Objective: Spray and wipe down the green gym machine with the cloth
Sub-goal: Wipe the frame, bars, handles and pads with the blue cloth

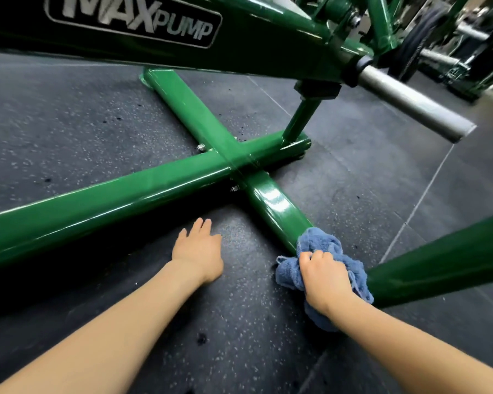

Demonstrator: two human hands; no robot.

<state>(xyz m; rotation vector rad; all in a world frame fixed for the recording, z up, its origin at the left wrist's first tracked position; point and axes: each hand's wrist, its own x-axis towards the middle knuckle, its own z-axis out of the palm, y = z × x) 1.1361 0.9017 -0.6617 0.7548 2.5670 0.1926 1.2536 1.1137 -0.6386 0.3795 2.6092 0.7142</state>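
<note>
Green gym machine (120,191) sits low on the speckled rubber floor (69,132), its base tubes crossing in front of the kneeling person. The right hand (323,275) has its grip curled around a bunched blue cloth (318,243), pressing it onto the near end of the cross tube, apparently to rub that glossy stretch. The left hand (198,251) lies spread on the floor, seemingly propping the lean forward. No spray bottle is in sight.

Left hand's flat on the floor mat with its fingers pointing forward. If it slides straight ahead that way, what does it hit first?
Most likely the long green base tube of the machine, crossing just beyond the left hand. Only bare rubber floor shows between fingers and tube, though the exact gap is hard to judge.
</note>
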